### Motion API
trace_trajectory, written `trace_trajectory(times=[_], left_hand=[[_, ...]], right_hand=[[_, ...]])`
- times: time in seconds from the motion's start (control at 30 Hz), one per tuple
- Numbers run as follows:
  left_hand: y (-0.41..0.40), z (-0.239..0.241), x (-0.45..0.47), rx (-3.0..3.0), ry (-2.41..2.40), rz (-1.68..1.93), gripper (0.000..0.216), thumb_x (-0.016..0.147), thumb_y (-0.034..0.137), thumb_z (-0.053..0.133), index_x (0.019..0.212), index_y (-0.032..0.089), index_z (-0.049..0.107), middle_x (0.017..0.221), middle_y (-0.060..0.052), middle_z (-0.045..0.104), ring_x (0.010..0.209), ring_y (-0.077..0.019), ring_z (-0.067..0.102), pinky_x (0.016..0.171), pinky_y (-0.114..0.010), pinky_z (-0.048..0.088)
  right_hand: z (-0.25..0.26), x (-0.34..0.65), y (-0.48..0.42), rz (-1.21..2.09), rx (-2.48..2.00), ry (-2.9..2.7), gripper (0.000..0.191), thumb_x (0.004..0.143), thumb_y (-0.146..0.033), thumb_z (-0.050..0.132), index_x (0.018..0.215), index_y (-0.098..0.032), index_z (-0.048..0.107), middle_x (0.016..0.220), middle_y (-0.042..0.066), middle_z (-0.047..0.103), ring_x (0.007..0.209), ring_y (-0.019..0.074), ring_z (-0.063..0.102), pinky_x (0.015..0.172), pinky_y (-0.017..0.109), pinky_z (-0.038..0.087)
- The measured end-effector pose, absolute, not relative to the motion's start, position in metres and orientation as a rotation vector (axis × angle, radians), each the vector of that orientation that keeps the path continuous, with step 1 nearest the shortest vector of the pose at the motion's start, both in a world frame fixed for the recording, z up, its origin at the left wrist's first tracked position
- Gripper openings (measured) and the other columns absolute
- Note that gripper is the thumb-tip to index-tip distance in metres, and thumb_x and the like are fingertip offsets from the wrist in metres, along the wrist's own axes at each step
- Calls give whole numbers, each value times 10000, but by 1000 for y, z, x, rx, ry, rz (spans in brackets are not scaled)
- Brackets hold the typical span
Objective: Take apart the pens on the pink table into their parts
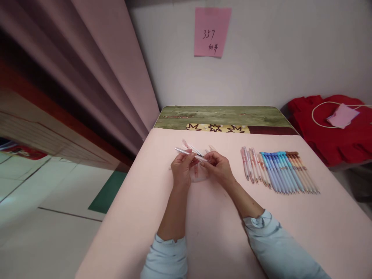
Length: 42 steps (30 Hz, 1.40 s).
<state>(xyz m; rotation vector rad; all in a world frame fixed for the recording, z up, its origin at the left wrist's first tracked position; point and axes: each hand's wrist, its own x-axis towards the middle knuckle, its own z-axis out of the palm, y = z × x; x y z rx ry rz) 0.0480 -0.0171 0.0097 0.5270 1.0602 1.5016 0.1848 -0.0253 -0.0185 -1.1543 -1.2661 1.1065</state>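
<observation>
Visibly, the held pen (200, 158) looks slim, whitish and slanted.

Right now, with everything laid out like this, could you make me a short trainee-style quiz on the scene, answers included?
1. Where is the pale pen?
A) On the red cloth
B) In the person's left grip
C) On the floor

2. True or false: the lined-up pens lie to the right of the person's right grip.

3. What number is written on the pink note on the wall?

Key: 1. B; 2. True; 3. 357
</observation>
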Motion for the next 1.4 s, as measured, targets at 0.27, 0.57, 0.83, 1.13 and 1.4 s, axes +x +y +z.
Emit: trace_trajectory(times=[0.27, 0.57, 0.83, 1.13, 1.4], left_hand=[[-16, 8, 46, 537, 1014, 1497, 439, 562, 224, 870, 951, 121, 692, 818, -55, 740, 708, -125, 682, 739, -259, 525], [-17, 7, 45, 622, 927, 1464, 362, 601, 262, 851, 876, 132, 655, 818, -78, 748, 737, -158, 696, 761, -296, 526], [-16, 10, 46, 573, 945, 1499, 358, 577, 253, 862, 845, 135, 657, 803, -72, 749, 714, -151, 694, 759, -292, 530], [-17, 10, 47, 589, 946, 1490, 324, 594, 240, 847, 849, 129, 681, 806, -73, 749, 722, -154, 693, 756, -295, 533], [-17, 9, 46, 563, 954, 1495, 323, 583, 232, 853, 833, 125, 677, 798, -78, 750, 697, -152, 691, 759, -298, 532]], right_hand=[[-20, 185, -25, 1171, -1123, -1274, 349, 758, -539, 705, 782, -199, 630, 592, -30, 549, 491, 102, 437, 430, 245, 355], [-19, 187, -25, 1171, -1167, -1291, 456, 866, -588, 550, 669, -184, 632, 566, -2, 588, 466, 118, 487, 449, 253, 394], [-19, 185, -24, 1198, -1115, -1245, 402, 695, -534, 757, 887, -218, 598, 604, -50, 550, 475, 100, 447, 431, 235, 369], [-17, 186, -27, 1207, -1139, -1308, 470, 861, -613, 540, 686, -187, 639, 580, -1, 579, 453, 113, 473, 430, 254, 380], [-21, 186, -25, 1191, -1111, -1335, 358, 759, -541, 711, 886, -216, 627, 627, -35, 571, 485, 99, 462, 431, 229, 372]])
